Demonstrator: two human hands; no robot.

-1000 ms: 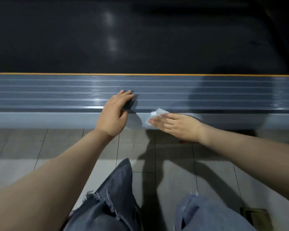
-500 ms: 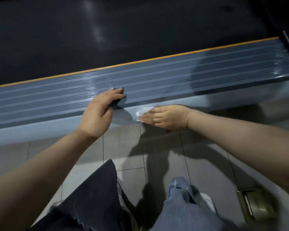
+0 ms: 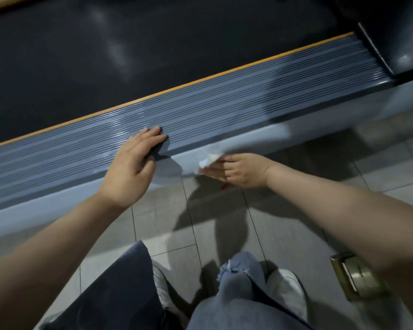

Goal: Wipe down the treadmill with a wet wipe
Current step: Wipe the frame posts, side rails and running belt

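Scene: a person crouches beside a treadmill (image 3: pixel 224 110), seen from a head camera looking down past both forearms and their jeans to a tiled floor.
Left hand (image 3: pixel 131 167): rests flat on the ribbed grey side rail (image 3: pixel 260 98), fingers straight and close together, holding nothing; it looks like a brace.
Right hand (image 3: pixel 236 171): low against the smooth pale side panel (image 3: pixel 260 136) under the rail, its grip pinching a white wet wipe (image 3: pixel 208 160) between thumb and fingers.
Wipe location: crumpled, touching the side panel just right of the left hand, only a small part showing past the fingers.
Risk, missed area: the bunched wipe covers little surface per stroke, so strips of panel could be skipped.
Risk, grooves: the rail's ridges may hold dirt that a flat pass would likely skim over.
Risk, slip: a damp rail under the bracing palm could let that hand slide and upset the crouch.
Risk, floor contact: the wipe sits near the floor edge and might pick up grit, then smear it back.
Unclear: motion blur hides how wet the wipe is.
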